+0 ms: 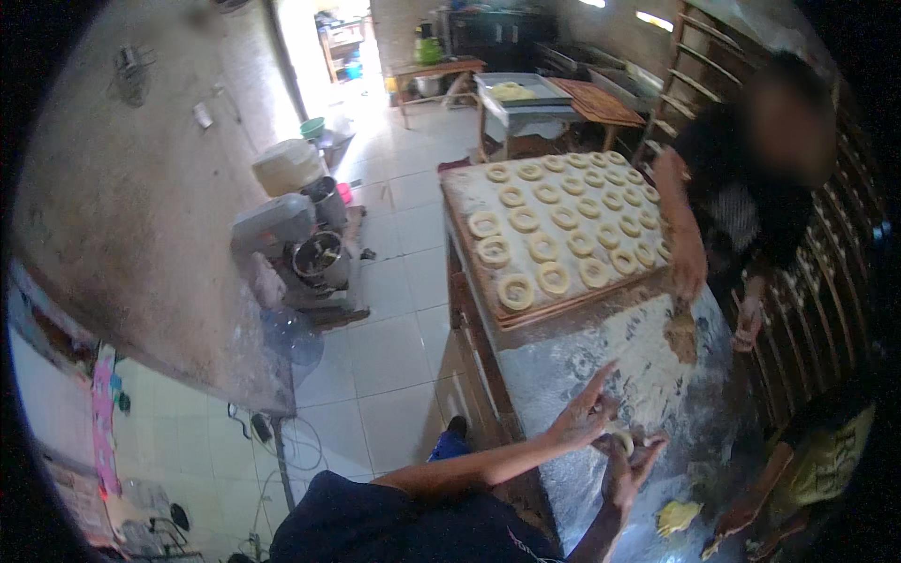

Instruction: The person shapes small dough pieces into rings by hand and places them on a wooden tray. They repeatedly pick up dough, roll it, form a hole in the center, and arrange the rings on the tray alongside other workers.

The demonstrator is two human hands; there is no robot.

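Note:
A pale piece of dough [625, 442], curved like a small ring, rests in my right hand [627, 469]. The fingers of that hand are bent around it, just above the floured metal tabletop [554, 361]. Close beside it, my left hand [584, 418] reaches over the table with its index finger stretched out and holds nothing that I can see. Beyond both hands, a floured board [481, 272] carries rows of many dough rings [564, 218].
Across the table a co-worker's hand [690, 267] hangs near a brown patch or tool [681, 338]. At lower right, another person's hands are near a yellow dough lump [678, 517]. Mixing machines [321, 258] line the left wall. A tray table [526, 94] stands behind.

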